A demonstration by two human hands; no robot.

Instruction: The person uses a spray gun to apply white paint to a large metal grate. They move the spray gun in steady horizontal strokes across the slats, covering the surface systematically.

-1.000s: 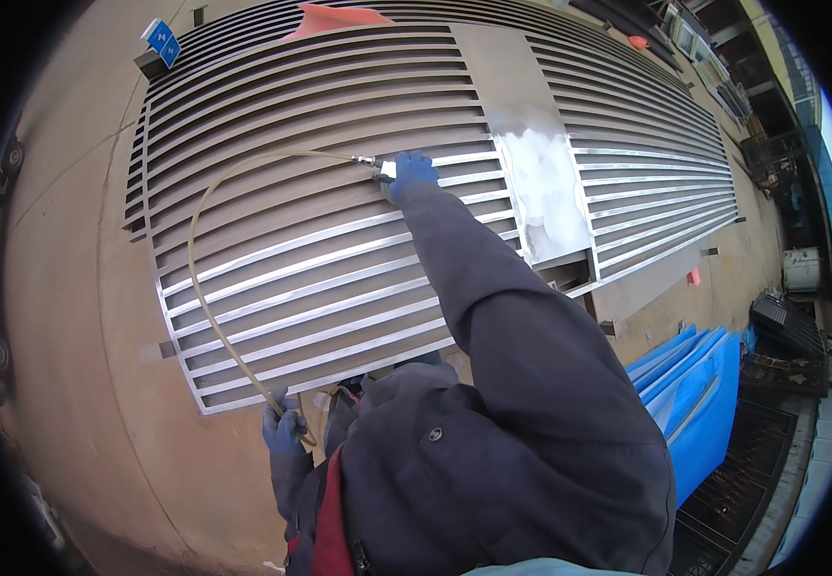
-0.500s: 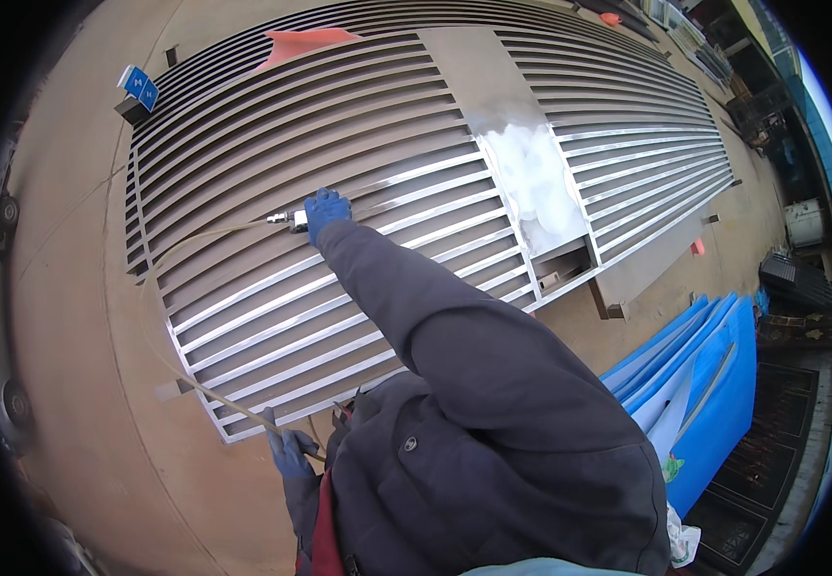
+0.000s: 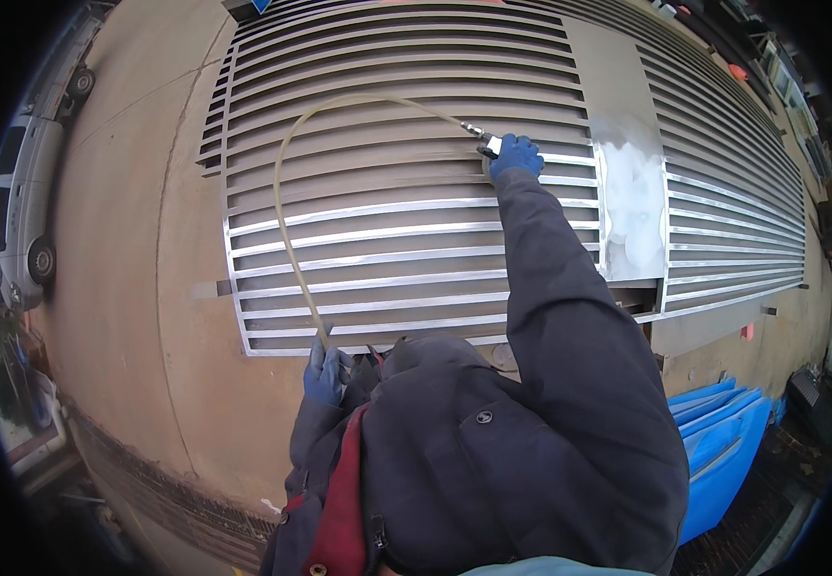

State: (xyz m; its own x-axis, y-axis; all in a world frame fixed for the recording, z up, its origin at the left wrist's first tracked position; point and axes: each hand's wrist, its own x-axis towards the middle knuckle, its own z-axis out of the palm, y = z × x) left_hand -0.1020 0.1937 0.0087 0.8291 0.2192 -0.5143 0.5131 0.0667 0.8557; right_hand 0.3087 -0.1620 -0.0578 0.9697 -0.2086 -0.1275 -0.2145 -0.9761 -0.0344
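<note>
Hose (image 3: 286, 206), one, left hand (image 3: 325, 374) gripping, right hand (image 3: 515, 156) holding one nozzle (image 3: 481, 139)

Blue sign (image 3: 255, 6) at top edge, above upper left end of slatted metal grille (image 3: 387, 221); only lower corner in frame, dark backing beside it, white mark on blue. Small orange-red tag (image 3: 747, 331) on ground just below grille's lower right corner. Second orange-red marker (image 3: 739, 72) far up right, beyond grille; kind not clear. Pale tape-like strip (image 3: 207, 288) on ground just left of grille frame. No screens. No packages clearly told.
</note>
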